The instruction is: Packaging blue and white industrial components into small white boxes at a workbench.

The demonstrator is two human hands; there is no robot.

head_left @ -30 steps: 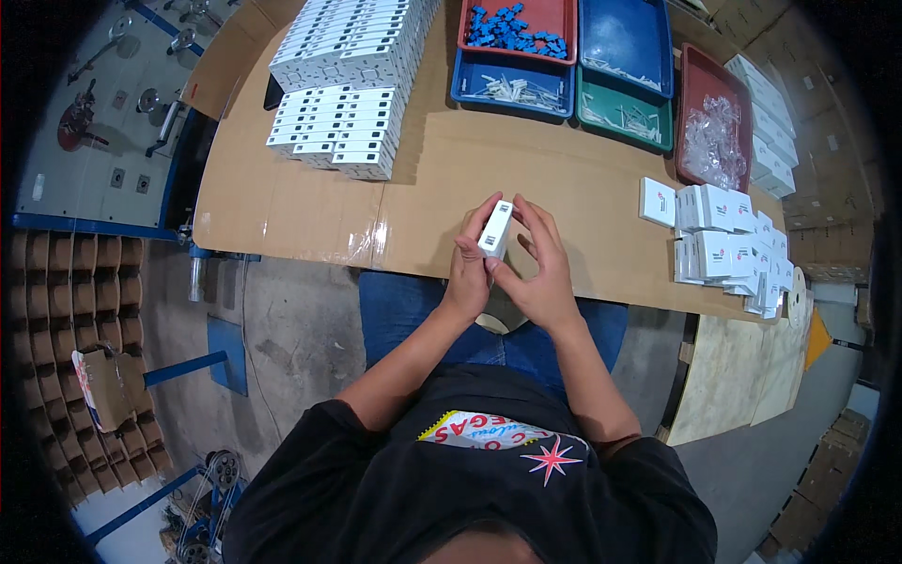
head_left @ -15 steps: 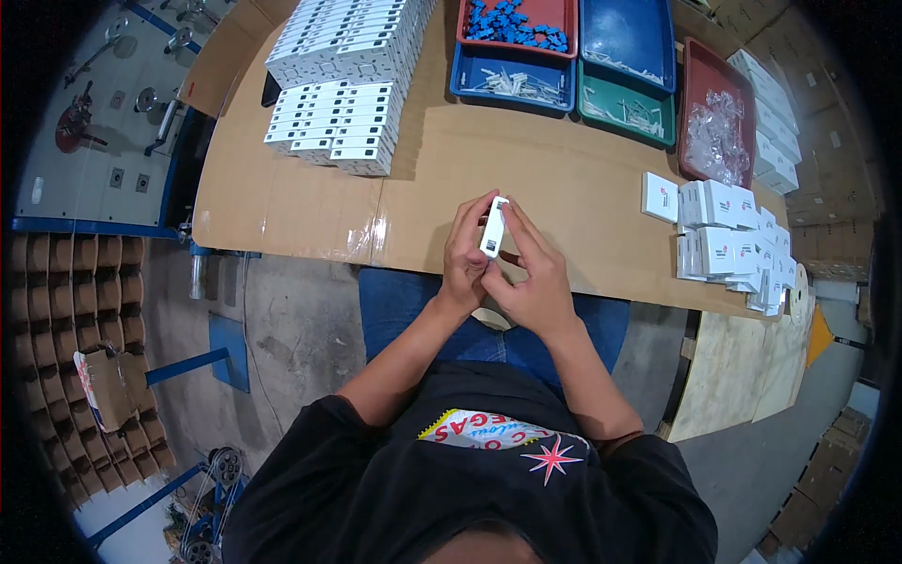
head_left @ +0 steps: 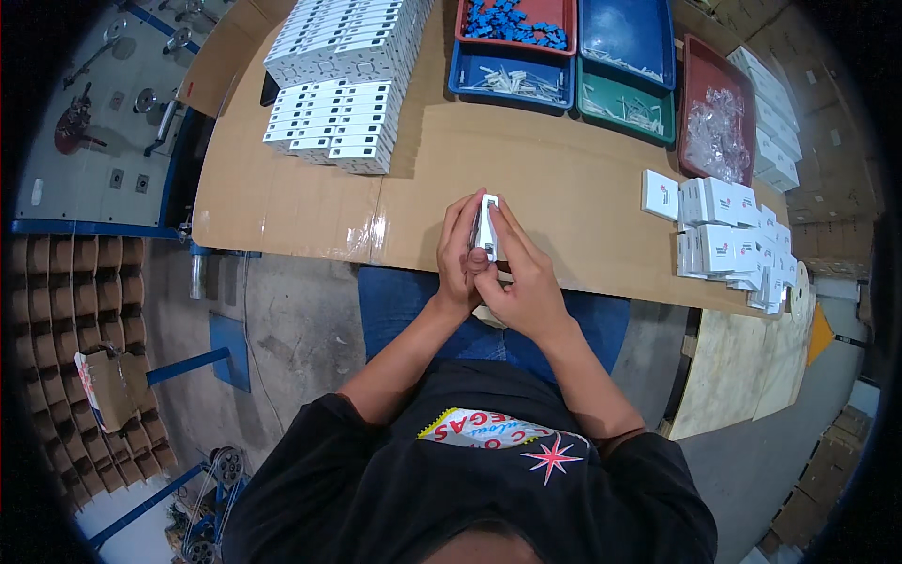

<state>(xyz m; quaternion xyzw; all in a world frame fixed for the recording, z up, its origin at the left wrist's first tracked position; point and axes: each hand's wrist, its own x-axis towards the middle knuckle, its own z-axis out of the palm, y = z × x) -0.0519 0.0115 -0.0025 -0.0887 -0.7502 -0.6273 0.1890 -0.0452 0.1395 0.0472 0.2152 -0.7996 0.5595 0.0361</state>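
Note:
A small white box (head_left: 487, 226) stands on edge between my two hands, just above the near edge of the cardboard-covered table (head_left: 564, 179). My left hand (head_left: 458, 254) grips its left side with fingers pointing up. My right hand (head_left: 522, 277) closes around its right side and lower end. Both hands press together over my lap.
Stacked rows of white boxes (head_left: 343, 85) lie at the far left of the table. Red (head_left: 515, 17), blue (head_left: 512, 80), green (head_left: 625, 108) and dark red (head_left: 714, 122) trays with small parts sit at the back. Loose white boxes (head_left: 723, 240) pile at the right.
The white box has turned from tilted to more upright and edge-on, and both hands have closed tighter around it, staying in the same place.

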